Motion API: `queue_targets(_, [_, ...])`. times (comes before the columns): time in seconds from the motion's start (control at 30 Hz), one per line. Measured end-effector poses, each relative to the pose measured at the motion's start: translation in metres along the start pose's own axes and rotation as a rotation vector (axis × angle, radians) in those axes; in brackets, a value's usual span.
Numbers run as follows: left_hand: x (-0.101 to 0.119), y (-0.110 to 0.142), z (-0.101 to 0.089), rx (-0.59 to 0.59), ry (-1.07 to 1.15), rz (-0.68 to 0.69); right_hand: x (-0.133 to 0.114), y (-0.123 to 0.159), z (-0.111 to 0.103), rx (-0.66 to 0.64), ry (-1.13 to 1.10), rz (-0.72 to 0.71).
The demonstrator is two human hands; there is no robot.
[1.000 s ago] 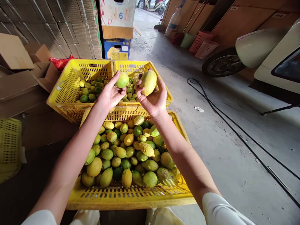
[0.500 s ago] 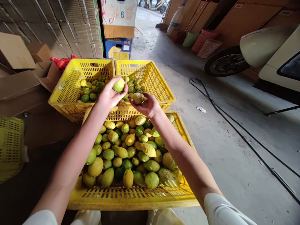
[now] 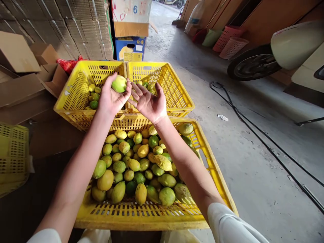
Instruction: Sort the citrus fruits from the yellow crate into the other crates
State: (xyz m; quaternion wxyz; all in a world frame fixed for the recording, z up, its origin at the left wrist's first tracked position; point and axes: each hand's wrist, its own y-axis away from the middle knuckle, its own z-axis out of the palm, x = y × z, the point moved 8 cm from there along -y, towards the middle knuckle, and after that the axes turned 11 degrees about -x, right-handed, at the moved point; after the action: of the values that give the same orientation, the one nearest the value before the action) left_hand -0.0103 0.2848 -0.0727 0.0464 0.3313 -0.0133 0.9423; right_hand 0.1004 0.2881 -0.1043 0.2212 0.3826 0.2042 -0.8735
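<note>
My left hand (image 3: 111, 98) holds a green-yellow lemon (image 3: 119, 84) between thumb and fingers, above the back left yellow crate (image 3: 73, 91). Beside it my right hand (image 3: 152, 103) is open, palm up and fingers spread, with nothing in it, over the near edge of the back right yellow crate (image 3: 181, 91). Below my forearms, the front yellow crate (image 3: 141, 221) holds many green and yellow lemons (image 3: 143, 151). Smaller groups of lemons lie in both back crates, partly hidden by my hands.
Opened cardboard boxes (image 3: 19, 52) and a green-yellow crate (image 3: 14, 152) are at the left. Stacked flat cardboard (image 3: 78, 33) and a blue carton (image 3: 130, 49) stand behind. On the right, a black cable (image 3: 253, 130) crosses the floor near a vehicle's wheel (image 3: 253, 64).
The lemon that lay in my right hand is gone from it, and its fingers have spread. My left hand, still gripping its lemon, has shifted slightly left. The view has turned a little.
</note>
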Motion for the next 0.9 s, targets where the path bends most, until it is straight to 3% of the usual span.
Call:
queue_targets(0.17, [-0.008,0.0,-0.001,0.063,0.022,-0.044,-0.026,0.007,-0.03,-0.006,0.122,-0.175])
queue_targets(0.33, [-0.035,0.004,0.006,0.092,0.048,-0.223,-0.049,0.024,-0.083,0.342,-0.001,-0.336])
queue_targets(0.43, [-0.044,0.003,0.017,0.047,0.086,-0.272,-0.06,0.034,-0.095,0.474,-0.135,-0.382])
queue_targets(0.57, [-0.033,0.002,0.035,-0.04,0.072,-0.201,-0.075,0.041,-0.093,0.492,-0.156,-0.399])
queue_targets(0.73, [-0.008,0.01,0.054,-0.171,-0.052,-0.015,-0.085,0.046,-0.081,0.486,0.16,-0.295])
queue_targets(0.83, [-0.003,0.016,0.06,-0.236,-0.103,-0.005,-0.083,0.043,-0.067,0.397,0.438,-0.156])
queue_targets(0.9, [-0.004,0.016,0.06,-0.328,-0.171,-0.031,-0.076,0.039,-0.055,0.255,0.579,-0.061])
